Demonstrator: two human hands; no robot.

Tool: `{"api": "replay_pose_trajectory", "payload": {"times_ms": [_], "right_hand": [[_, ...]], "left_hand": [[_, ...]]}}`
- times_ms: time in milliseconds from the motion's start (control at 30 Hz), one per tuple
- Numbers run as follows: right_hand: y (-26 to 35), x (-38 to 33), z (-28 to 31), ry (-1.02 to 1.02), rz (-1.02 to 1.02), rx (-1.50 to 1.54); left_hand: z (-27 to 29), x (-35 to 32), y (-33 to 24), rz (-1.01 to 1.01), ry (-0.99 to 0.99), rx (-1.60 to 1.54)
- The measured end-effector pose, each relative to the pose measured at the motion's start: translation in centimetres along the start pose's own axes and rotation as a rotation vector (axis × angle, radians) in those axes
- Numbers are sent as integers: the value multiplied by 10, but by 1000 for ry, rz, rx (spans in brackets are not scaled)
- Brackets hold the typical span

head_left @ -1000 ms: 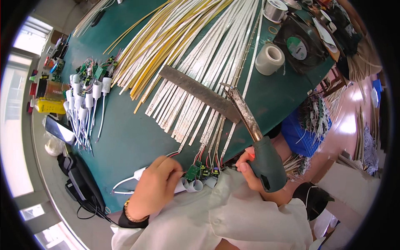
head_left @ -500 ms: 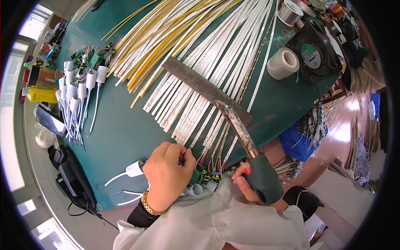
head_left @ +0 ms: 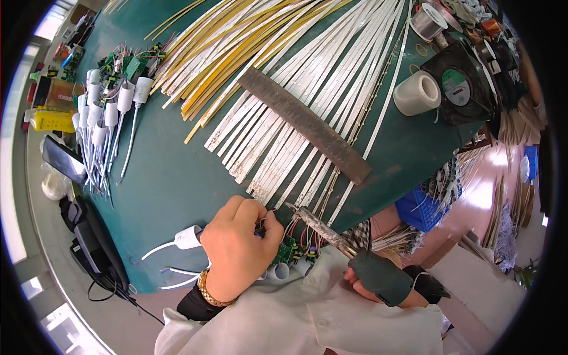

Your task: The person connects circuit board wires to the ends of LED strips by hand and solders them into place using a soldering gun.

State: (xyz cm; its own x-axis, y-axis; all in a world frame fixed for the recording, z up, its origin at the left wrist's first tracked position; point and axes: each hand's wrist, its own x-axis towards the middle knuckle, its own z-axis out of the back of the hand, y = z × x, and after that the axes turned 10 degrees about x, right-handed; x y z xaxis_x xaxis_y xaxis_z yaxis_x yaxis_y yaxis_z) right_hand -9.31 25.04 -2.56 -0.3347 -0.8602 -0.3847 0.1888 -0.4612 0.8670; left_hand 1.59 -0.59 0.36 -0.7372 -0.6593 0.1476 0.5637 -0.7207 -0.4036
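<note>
The left hand point(head_left: 239, 248) is curled, finger and thumb pinched round a small dark part point(head_left: 259, 229), mostly hidden. The right hand point(head_left: 362, 286) is wrapped round a soldering iron point(head_left: 322, 223), its tip near the left fingers and the ends of the white strips point(head_left: 269, 168). A dark flat bar point(head_left: 305, 125) lies across the strips. Farther off are a whitish roll point(head_left: 411, 94) and a black fan point(head_left: 458, 86).

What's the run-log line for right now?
left hand: bunched near white strips; right hand: holding soldering iron, tip near left hand; dark bar: lying across strips
</note>
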Motion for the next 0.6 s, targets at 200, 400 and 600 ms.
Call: {"api": "replay_pose_trajectory", "payload": {"times_ms": [200,400,600], "right_hand": [[-23,-7,-5,-5,163,193],[-22,-5,-1,37,33,277],[-54,-31,-15,5,-429,701]], "left_hand": [[-3,2,-1,-29,-19,28],[-6,-3,1,-11,-28,64],[-5,0,1,-34,-24,41]]}}
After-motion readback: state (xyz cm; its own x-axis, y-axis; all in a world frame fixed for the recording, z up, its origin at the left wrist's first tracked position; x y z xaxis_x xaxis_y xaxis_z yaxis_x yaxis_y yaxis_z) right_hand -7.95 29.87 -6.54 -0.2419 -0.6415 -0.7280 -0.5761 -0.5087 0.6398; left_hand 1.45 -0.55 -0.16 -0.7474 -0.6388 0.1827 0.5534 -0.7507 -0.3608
